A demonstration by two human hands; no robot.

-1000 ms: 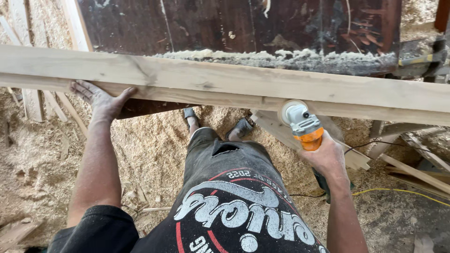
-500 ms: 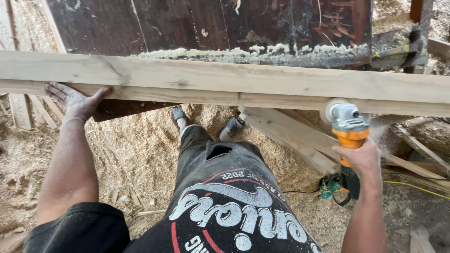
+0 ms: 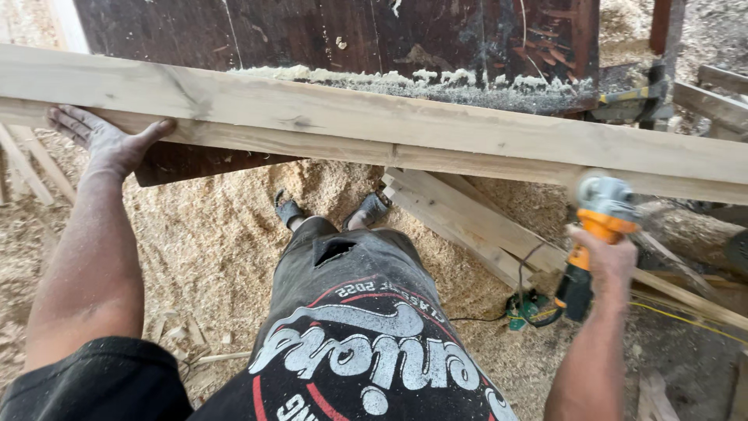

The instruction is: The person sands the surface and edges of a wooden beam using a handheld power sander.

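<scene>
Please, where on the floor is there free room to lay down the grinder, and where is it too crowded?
The widest open patch is the sawdust floor between the left hand and the person's feet. Under the right hand, which grips the orange grinder, it is crowded: stacked boards, loose slats and cables. The long plank has a bare top face.

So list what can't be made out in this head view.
- Grinder disc: blurred against the plank edge, contact unclear.
- Left hand fingertips: hidden under the plank.
- Plank ends: cut off by both frame edges.
- Right hand fingers: wrapped behind the grinder body.
- Power cable run: lost in sawdust.
</scene>
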